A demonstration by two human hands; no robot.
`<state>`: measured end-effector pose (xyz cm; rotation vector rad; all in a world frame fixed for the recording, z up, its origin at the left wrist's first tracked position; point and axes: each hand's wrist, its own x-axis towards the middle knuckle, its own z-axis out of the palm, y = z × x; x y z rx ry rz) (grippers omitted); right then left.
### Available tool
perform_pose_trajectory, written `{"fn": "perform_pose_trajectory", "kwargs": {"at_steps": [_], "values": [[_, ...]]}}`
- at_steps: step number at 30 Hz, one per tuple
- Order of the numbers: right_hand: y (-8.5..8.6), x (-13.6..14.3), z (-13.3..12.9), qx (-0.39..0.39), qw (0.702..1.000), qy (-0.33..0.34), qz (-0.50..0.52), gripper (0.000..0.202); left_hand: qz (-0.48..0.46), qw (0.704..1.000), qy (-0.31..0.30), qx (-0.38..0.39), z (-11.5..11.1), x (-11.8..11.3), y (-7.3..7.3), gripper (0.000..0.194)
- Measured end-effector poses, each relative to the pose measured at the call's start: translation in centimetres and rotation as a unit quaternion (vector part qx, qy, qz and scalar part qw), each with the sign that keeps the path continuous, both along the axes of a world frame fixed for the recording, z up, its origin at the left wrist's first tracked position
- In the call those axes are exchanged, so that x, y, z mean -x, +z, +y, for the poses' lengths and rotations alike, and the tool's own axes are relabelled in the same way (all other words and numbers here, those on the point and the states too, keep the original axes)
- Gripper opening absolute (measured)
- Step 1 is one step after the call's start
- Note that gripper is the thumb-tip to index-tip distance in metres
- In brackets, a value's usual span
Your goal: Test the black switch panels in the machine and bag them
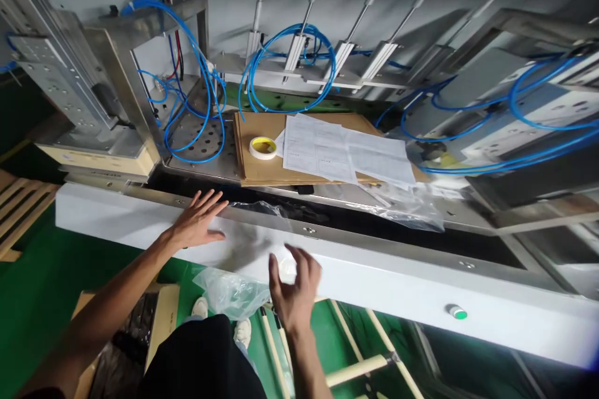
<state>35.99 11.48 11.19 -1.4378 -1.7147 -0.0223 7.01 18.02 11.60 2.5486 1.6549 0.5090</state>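
Note:
My left hand (200, 222) reaches over the white front ledge (397, 280) of a machine, fingers spread and holding nothing. My right hand (298, 287) is in front of the ledge, thumb and curved fingers apart, with nothing visible between them. Between the two hands, a clear plastic bag (234, 293) hangs below the ledge. More clear film (266, 207) shows along the ledge's upper edge, near my left fingertips; whether it is one piece with the bag I cannot tell.
Behind the ledge runs a dark slot. Beyond it, a tape roll (263, 148) and printed sheets (346, 149) lie on flat cardboard (262, 173). Blue air hoses (294, 68) loop around metal cylinders. A green button (460, 313) sits on the ledge's front. An open carton (163, 318) stands below left.

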Motion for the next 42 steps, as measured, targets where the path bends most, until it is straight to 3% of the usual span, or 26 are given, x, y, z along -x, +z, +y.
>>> {"fn": "perform_pose_trajectory", "kwargs": {"at_steps": [2,4,7,9,13,21,26,29,33,37,42], "values": [[1.0,-0.1,4.0,0.015,0.987,0.072,-0.143,0.061,-0.007,1.0,-0.001,-0.002,0.2,0.4,0.6,0.103],[0.8,-0.4,7.1,0.05,0.967,0.099,-0.229,0.075,-0.022,0.999,0.012,-0.031,-0.2,0.9,0.8,0.106],[-0.5,-1.3,8.8,0.095,0.956,0.087,-0.265,0.083,-0.046,0.996,0.03,-0.075,-1.8,1.3,0.0,0.073],[-1.3,-1.9,8.7,0.106,0.955,0.076,-0.266,0.085,-0.046,0.996,0.04,-0.072,-2.9,1.1,-1.1,0.056],[-1.5,-2.7,8.3,0.109,0.955,0.052,-0.272,0.085,-0.033,0.998,0.051,-0.028,-3.1,0.6,-2.6,0.061],[-1.1,-3.1,8.3,0.132,0.952,0.009,-0.275,0.09,-0.09,0.995,0.001,0.041,0.2,1.6,-2.0,0.064],[-1.2,-4.3,8.1,0.159,0.95,-0.024,-0.269,0.091,-0.128,0.988,0.085,0.022,1.5,3.0,-2.5,0.052],[-1.0,-4.4,7.1,0.13,0.954,-0.023,-0.268,0.083,-0.158,0.977,0.136,-0.037,0.6,3.4,-2.6,0.046],[-1.0,-3.6,5.4,0.087,0.958,0.014,-0.274,0.086,-0.159,0.977,0.121,-0.076,-2.3,2.6,-2.7,0.055],[-1.6,-3.7,4.8,0.1,0.952,0.048,-0.284,0.09,-0.096,0.991,0.087,-0.035,-4.4,1.4,-3.1,0.07],[-2.1,-5.1,5.8,0.108,0.951,0.033,-0.286,0.089,-0.051,0.995,0.084,0.008,-4.1,0.4,-3.4,0.077]]}}
